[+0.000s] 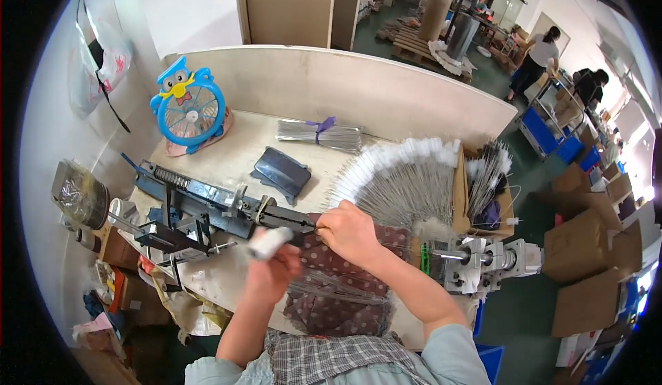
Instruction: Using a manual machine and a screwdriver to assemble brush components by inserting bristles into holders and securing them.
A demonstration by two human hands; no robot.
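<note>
My right hand (348, 232) is closed in a pinch at the right end of a long dark metal bench device (276, 214). What its fingertips hold is too small to make out. Blurred by motion, my left hand (274, 271) wraps round a white cylindrical handle (270, 243) just below the device's bar. Beneath both hands spreads a brown polka-dot cloth (338, 309), with thin wires lying across it. Beyond my right hand, many thin wire brushes (407, 185) with white bristle ends lie fanned out on the white table (238, 133).
A cardboard box (460, 192) of more brushes stands at the right, behind a metal spindle unit (483, 257). Farther back lie a purple-tied wire bundle (321, 134), a dark flat case (283, 173) and a blue toy-shaped fan (192, 113). A low partition (331, 75) borders the table.
</note>
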